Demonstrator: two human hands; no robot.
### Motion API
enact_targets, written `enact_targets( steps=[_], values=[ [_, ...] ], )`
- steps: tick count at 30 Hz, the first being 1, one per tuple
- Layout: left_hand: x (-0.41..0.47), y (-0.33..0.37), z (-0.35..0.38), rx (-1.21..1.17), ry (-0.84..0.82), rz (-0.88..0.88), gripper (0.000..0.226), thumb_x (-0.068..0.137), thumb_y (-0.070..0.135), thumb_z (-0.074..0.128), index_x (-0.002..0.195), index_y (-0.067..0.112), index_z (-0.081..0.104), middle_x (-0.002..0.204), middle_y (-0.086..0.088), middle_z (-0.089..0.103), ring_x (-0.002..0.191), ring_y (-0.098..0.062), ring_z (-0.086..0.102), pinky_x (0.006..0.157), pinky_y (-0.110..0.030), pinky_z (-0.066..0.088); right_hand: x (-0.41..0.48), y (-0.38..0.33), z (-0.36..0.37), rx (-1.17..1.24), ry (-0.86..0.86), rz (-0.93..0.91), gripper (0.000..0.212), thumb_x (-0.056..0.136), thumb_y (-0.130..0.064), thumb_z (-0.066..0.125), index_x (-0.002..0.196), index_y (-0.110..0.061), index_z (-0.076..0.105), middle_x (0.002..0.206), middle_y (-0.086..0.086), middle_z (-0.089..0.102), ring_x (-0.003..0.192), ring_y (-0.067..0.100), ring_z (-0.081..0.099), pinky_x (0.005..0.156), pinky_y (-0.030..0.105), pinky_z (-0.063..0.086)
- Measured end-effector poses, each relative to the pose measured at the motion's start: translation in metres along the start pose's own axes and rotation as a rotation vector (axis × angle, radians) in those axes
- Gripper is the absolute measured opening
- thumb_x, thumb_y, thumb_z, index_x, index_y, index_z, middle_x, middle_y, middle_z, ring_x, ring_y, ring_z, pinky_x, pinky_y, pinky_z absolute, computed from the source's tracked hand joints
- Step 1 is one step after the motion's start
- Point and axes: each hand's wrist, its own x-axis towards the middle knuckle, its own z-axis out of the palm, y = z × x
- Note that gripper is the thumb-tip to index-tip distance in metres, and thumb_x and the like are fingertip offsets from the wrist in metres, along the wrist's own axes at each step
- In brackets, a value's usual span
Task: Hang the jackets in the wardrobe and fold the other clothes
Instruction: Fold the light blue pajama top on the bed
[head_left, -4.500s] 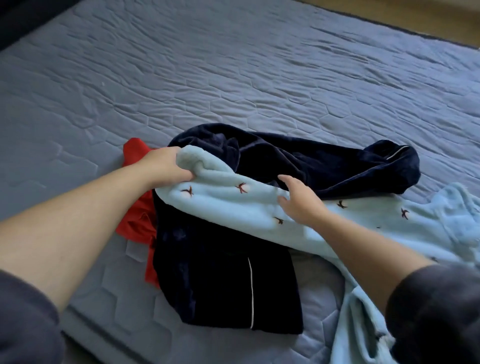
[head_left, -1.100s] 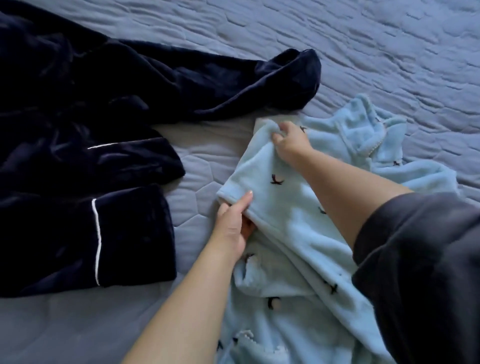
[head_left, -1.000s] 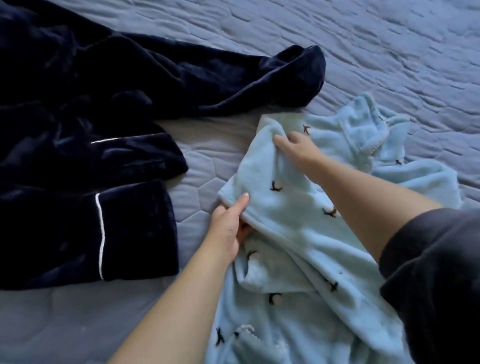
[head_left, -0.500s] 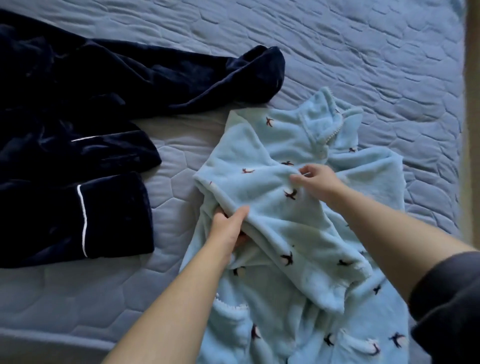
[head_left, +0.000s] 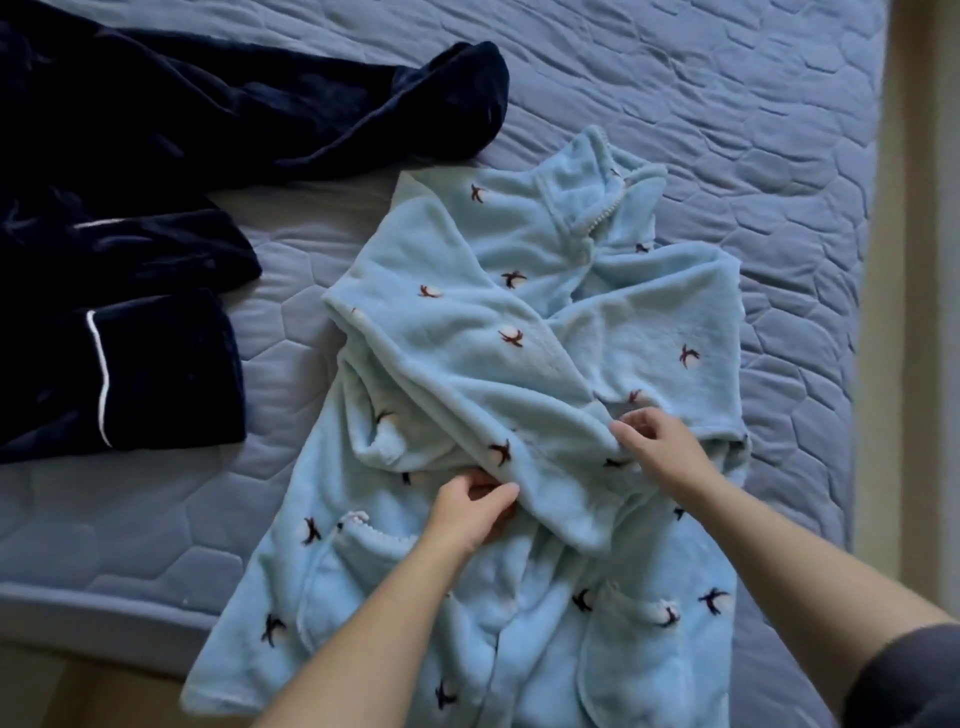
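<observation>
**A:** Where is the blue fleece top (head_left: 467, 332) lying?

**B:** It lies on the bed (head_left: 701, 104), front up. It spreads from the middle of the view down toward six o'clock. Its collar (head_left: 597, 202) points to twelve o'clock and its hem hangs over the near edge of the bed.

**A:** And the sleeves?

**B:** One sleeve (head_left: 493, 395) is folded across the chest. It runs from about ten o'clock of the top down to its cuff near the middle. The other is folded in at the top's three o'clock side.

**A:** What is the left hand (head_left: 470, 512) doing?

**B:** Its fingers are curled. The thumb and fingertips pinch the lower edge of the folded sleeve, close to the cuff.

**A:** The right hand (head_left: 657, 454)?

**B:** It sits just at two o'clock of the left hand, and its fingers are bent too. They pinch a fold of fleece at the upper edge of the same sleeve. I cannot tell how much cloth is caught under the palm.

**A:** Anything else on the bed?

**B:** A navy garment (head_left: 130, 156) with white piping lies at ten o'clock, apart from the blue top. Two pockets show on the blue top, one (head_left: 374, 540) just at nine o'clock of the left hand. The floor (head_left: 924, 312) shows as a strip at three o'clock.
</observation>
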Motion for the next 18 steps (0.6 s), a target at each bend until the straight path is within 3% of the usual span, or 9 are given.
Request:
enact_targets(
  steps=[3, 6, 8, 10, 11, 13, 15, 18],
  values=[
    [-0.004, -0.001, 0.014, 0.015, 0.014, -0.03, 0.011, 0.086, 0.023, 0.07, 0.08, 0.016, 0.063, 0.071, -0.001, 0.066, 0.064, -0.013, 0.061, 0.052, -0.023, 0.047, -0.012, 0.018, -0.007, 0.09, -0.148, 0.106, 0.025, 0.091, -0.039, 0.06, 0.1, -0.016, 0.065, 0.094, -0.002, 0.065, 0.083, 0.014, 0.06, 0.067, 0.026, 0.045],
    [-0.004, 0.004, 0.027, 0.108, 0.062, -0.049, 0.02, 0.084, 0.029, 0.07, 0.078, 0.012, 0.061, 0.068, -0.004, 0.063, 0.057, -0.014, 0.058, 0.045, -0.019, 0.044, -0.017, 0.029, -0.005, 0.173, -0.236, 0.167, 0.025, 0.092, -0.031, 0.061, 0.085, -0.006, 0.062, 0.08, 0.009, 0.057, 0.075, 0.022, 0.052, 0.068, 0.033, 0.041],
    [-0.007, 0.007, 0.039, 0.253, 0.09, -0.041, 0.023, 0.083, 0.029, 0.069, 0.076, 0.009, 0.059, 0.07, -0.003, 0.061, 0.063, -0.018, 0.058, 0.05, -0.022, 0.043, -0.018, 0.032, -0.003, 0.207, -0.136, 0.109, 0.021, 0.093, -0.025, 0.058, 0.082, -0.006, 0.058, 0.079, 0.01, 0.052, 0.075, 0.021, 0.049, 0.068, 0.034, 0.039],
    [-0.011, 0.007, 0.051, 0.361, 0.153, -0.034, 0.015, 0.084, 0.016, 0.063, 0.075, 0.005, 0.056, 0.072, -0.005, 0.059, 0.071, -0.021, 0.057, 0.059, -0.026, 0.042, -0.018, 0.033, -0.005, 0.276, 0.056, 0.04, 0.022, 0.093, -0.024, 0.056, 0.084, -0.003, 0.058, 0.076, 0.008, 0.053, 0.073, 0.022, 0.051, 0.069, 0.036, 0.043],
    [-0.014, 0.005, 0.055, 0.316, 0.156, -0.043, 0.009, 0.084, 0.006, 0.057, 0.076, 0.003, 0.056, 0.07, -0.008, 0.06, 0.07, -0.022, 0.058, 0.058, -0.027, 0.045, -0.018, 0.034, -0.008, 0.307, 0.153, 0.017, 0.022, 0.094, -0.024, 0.055, 0.084, -0.005, 0.059, 0.074, 0.006, 0.055, 0.073, 0.022, 0.053, 0.07, 0.036, 0.044],
    [-0.018, -0.003, 0.06, 0.091, 0.116, -0.126, 0.019, 0.086, -0.008, 0.041, 0.077, 0.005, 0.053, 0.062, -0.014, 0.059, 0.053, -0.023, 0.058, 0.043, -0.025, 0.048, -0.018, 0.043, -0.015, 0.274, 0.26, 0.037, 0.019, 0.093, -0.026, 0.056, 0.084, -0.009, 0.06, 0.075, 0.005, 0.059, 0.077, 0.025, 0.058, 0.072, 0.036, 0.046],
    [-0.024, -0.011, 0.057, 0.008, 0.103, -0.209, 0.028, 0.089, -0.009, 0.027, 0.077, 0.01, 0.045, 0.058, -0.015, 0.055, 0.041, -0.02, 0.052, 0.033, -0.017, 0.038, -0.02, 0.056, -0.019, 0.169, 0.174, 0.124, 0.018, 0.091, -0.029, 0.059, 0.088, -0.011, 0.061, 0.084, 0.008, 0.064, 0.085, 0.03, 0.061, 0.076, 0.041, 0.052],
    [-0.028, -0.008, 0.042, 0.105, 0.154, -0.1, 0.024, 0.09, -0.003, 0.034, 0.079, 0.011, 0.049, 0.063, -0.009, 0.061, 0.041, -0.016, 0.054, 0.04, -0.019, 0.038, -0.025, 0.065, -0.018, -0.003, -0.039, 0.18, 0.024, 0.088, -0.034, 0.064, 0.101, -0.015, 0.06, 0.1, 0.008, 0.065, 0.091, 0.026, 0.061, 0.075, 0.036, 0.051]
  ],
)
